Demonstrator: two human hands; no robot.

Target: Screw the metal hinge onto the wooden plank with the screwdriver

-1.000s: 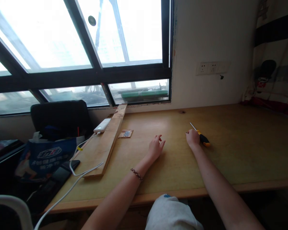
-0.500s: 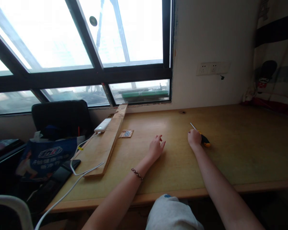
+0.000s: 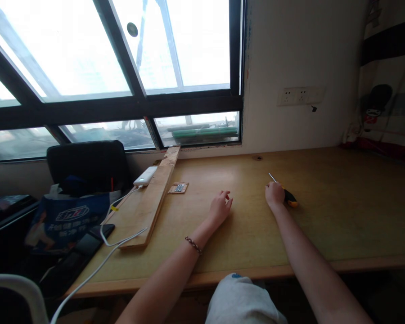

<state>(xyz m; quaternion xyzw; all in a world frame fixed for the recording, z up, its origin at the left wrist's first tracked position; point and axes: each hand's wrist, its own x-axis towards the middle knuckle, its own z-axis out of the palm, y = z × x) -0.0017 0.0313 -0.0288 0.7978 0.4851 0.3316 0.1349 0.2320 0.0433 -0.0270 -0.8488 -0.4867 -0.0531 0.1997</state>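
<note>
Curling the right grip (image 3: 275, 194) just beside the screwdriver (image 3: 291, 200)

Holding the right grip low at the tabletop (image 3: 344, 207), bent narrow with folded fingers. Showing mostly the back of the hand and hiding the palm, so impossible to tell holding from merely overlapping the screwdriver. Slanting past the far side of this grip with the slim metal shaft, pointing away and leftward beyond the knuckles; lying just to the right of the grip with the black-and-yellow handle.

Holding the left grip (image 3: 220, 207) half wide with loosely bent fingers, well apart from the screwdriver. Wearing a braided bracelet (image 3: 193, 245) on the wrist behind this grip. Lying well to the left of the left grip and slightly beyond: the small wooden piece (image 3: 172, 189) with silvery metal parts. Stretching farther left: a wooden plank (image 3: 145, 213), bearing a white device (image 3: 146, 176) with a plugged-in cable (image 3: 131, 191).
</note>
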